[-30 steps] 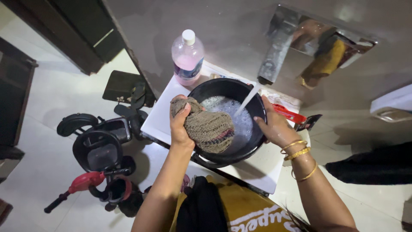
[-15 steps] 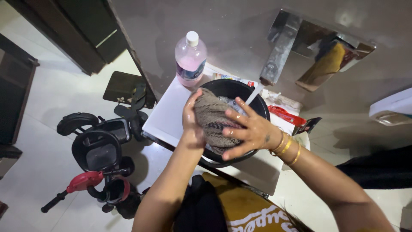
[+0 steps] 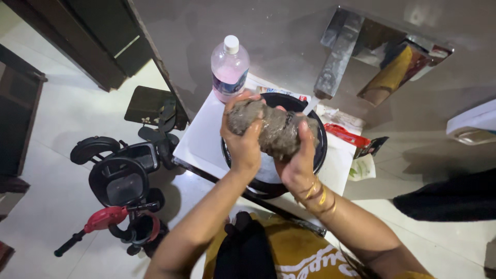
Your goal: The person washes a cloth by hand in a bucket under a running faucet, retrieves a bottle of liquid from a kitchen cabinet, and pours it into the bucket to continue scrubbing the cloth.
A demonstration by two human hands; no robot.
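Both hands squeeze a wet grey-brown knitted cloth (image 3: pixel 274 130) above a black bowl (image 3: pixel 315 155). My left hand (image 3: pixel 242 145) grips the cloth's left end, fingers wrapped over it. My right hand (image 3: pixel 298 163), with gold bangles on the wrist, clutches the right end from below. The bowl stands on a white counter (image 3: pixel 199 138) and holds soapy water, mostly hidden by the cloth. A metal tap (image 3: pixel 336 54) juts from the wall above the bowl.
A plastic bottle (image 3: pixel 229 67) of pink liquid with a white cap stands behind the bowl. A red packet (image 3: pixel 353 138) and wrappers lie to the right. On the floor at left stands a child's tricycle (image 3: pixel 119 181) with red handles. A dark cabinet (image 3: pixel 98 36) is at upper left.
The right hand came off the bowl's rim and onto the cloth. Both hands now bunch the cloth into a tight wad and have lifted it higher over the bowl.
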